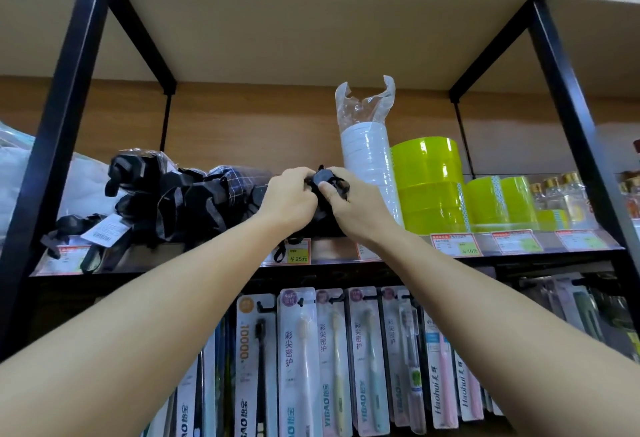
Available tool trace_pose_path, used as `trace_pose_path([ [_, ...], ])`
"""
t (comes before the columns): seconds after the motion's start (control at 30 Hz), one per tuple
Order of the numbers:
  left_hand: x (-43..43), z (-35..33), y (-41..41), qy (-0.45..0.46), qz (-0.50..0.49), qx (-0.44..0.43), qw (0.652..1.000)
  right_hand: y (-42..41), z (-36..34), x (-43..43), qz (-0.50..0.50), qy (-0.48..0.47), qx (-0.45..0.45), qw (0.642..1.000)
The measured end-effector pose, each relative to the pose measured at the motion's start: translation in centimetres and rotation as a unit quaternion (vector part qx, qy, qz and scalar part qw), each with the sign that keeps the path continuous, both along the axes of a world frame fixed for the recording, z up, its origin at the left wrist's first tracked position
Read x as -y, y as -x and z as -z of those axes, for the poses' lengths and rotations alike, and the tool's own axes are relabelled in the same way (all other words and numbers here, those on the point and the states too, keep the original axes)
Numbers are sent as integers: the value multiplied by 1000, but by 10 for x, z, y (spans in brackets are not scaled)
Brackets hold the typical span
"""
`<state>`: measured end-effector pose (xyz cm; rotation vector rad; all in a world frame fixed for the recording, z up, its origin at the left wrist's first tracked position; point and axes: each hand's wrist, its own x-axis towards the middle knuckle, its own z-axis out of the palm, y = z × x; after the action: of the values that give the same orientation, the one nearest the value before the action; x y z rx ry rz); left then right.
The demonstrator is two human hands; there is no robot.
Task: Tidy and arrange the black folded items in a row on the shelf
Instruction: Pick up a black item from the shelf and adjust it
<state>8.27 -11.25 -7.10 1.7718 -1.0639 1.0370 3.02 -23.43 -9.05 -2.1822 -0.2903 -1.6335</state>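
The fingers [294,177] of the left hand [289,199] are curled over the near side of one black folded item [323,182], and the right hand [356,206] pinches the same piece from the other side, its thumb pressed on top. Both hands are clamped on it together; it looks like a compact folded umbrella or similar, though the shape under the fingers is partly hidden. It stands at the right end of the black group, just beside the stack of white rolls [369,163] in torn clear wrap, near the front edge of the shelf [332,253].

Outward to the left, the other black folded items [180,194] lie in a loose heap toward the shelf's left end: tilted, overlapping, straps and a white tag [104,230] hanging over the front edge. One of them shows a checked pattern. Right of the white rolls sit green tape rolls [429,180], well apart from the black goods.

As a judgement, the tidying is at an early stage. Only the item in hand seems set upright in place; the heap to its left is not yet straightened into a row, and the dangling straps need tucking back from the edge.
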Motion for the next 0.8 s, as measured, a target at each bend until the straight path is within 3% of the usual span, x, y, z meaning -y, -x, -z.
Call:
trace_pose_path([
  [0.33, -1, 7, -5, -50, -20, 74, 996, -4, -1, 1, 34, -6, -35, 999],
  [0.6, -6, 1, 1, -121, -84, 61, 987, 8, -8, -6, 64, -14, -90, 994],
  [0.8, -37, -20, 27, -128, -181, 103, 970, 12, -16, -40, 84, 65, 33, 994],
])
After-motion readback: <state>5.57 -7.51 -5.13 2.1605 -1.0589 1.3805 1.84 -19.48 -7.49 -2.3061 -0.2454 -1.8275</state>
